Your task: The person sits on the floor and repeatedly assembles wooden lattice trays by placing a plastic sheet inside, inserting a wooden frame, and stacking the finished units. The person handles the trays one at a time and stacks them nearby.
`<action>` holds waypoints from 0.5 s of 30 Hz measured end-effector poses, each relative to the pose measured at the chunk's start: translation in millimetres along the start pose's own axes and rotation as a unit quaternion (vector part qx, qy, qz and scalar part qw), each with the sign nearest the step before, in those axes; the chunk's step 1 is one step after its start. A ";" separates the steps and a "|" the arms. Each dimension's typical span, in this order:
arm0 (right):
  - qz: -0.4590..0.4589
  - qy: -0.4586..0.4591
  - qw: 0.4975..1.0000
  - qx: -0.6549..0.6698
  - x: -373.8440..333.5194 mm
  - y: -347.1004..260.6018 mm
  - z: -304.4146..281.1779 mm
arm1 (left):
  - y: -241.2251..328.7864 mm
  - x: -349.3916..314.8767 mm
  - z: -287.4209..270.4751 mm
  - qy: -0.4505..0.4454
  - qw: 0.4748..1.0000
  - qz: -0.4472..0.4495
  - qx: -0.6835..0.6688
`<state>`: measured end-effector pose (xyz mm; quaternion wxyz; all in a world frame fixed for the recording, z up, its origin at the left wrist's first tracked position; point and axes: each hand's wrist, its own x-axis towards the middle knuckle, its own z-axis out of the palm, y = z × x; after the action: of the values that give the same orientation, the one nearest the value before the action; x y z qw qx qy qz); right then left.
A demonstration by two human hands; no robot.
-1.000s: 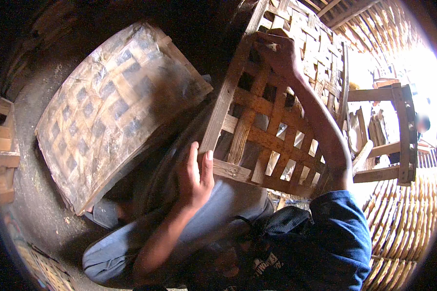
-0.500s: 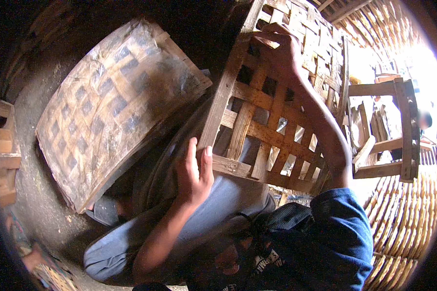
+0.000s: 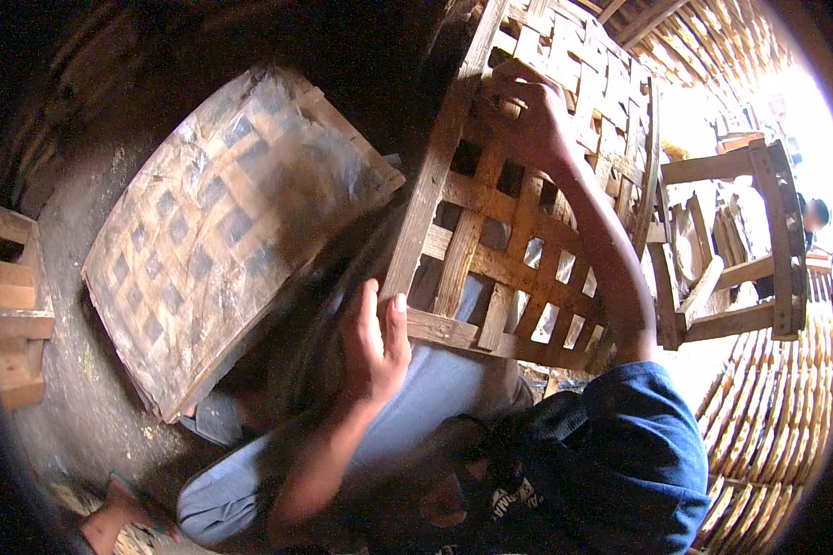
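Note:
A wooden crate [image 3: 486, 248] with woven slat walls leans tilted over my lap. My left hand [image 3: 377, 359] is at the lower corner of its wooden frame, thumb on the near side and a finger behind, with the edge between them. Farther up, my right hand [image 3: 535, 113] reaches across the woven slats beside the long frame rail [image 3: 442, 153]. Its fingers are curled and pressed together; what they pinch is in shadow. To the left stands a second woven slat crate [image 3: 194, 240], covered with a dusty clear plastic sheet.
A small wooden frame stand [image 3: 773, 240] is on the right, near bright daylight. Slatted bamboo flooring [image 3: 768, 407] spreads below it. Wooden box parts [image 3: 17, 310] stand at the left edge. Another person's bare limb [image 3: 113, 516] shows at lower left.
The view has shifted slightly, so the covered crate and left-hand objects appear a little lower and farther right. My right hand has come down slightly along the slats. My left hand keeps its place.

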<state>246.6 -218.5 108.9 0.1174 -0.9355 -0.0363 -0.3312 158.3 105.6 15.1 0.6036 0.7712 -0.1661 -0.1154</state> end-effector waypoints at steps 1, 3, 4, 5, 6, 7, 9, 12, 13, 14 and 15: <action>0.011 -0.022 0.999 0.020 0.6 2.1 -5.3 | -2.4 0.3 2.1 0.013 1.000 0.022 -0.002; -0.055 -0.034 0.998 -0.003 2.9 19.9 -12.4 | -1.7 0.0 3.0 0.009 1.000 0.021 0.001; -0.028 -0.038 0.999 0.017 8.1 20.3 -15.2 | -0.4 -0.2 2.3 0.009 1.000 0.021 0.003; -0.001 -0.041 0.998 0.038 13.7 19.9 -17.7 | -4.1 -0.8 3.5 0.014 0.999 0.036 0.010; 0.025 -0.045 0.997 0.059 19.0 19.9 -19.9 | -11.9 -1.2 6.8 0.020 0.998 0.050 0.018; 0.064 -0.035 0.992 0.101 19.0 41.9 -15.4 | -16.9 -0.7 10.9 0.019 0.997 0.067 0.024; 0.005 0.008 0.997 0.072 32.5 70.8 -5.6 | -15.1 -0.9 11.8 0.036 0.992 0.101 0.060; 0.029 -0.011 0.995 0.099 32.4 122.3 13.2 | -10.6 4.3 13.8 0.037 0.988 0.132 0.078; 0.053 -0.021 0.990 0.129 29.9 136.2 18.7 | -9.5 4.3 14.8 0.032 0.989 0.127 0.072; 0.077 -0.032 0.983 0.164 31.5 140.7 23.0 | -9.3 3.7 14.0 0.028 0.990 0.120 0.070; 0.096 -0.046 0.975 0.195 38.4 118.0 31.1 | -10.6 2.5 7.6 0.036 0.990 0.114 0.080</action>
<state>312.6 -325.7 86.5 0.3272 -0.9080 -0.0160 -0.2613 158.9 100.0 3.1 0.5546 0.7968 -0.2396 -0.0047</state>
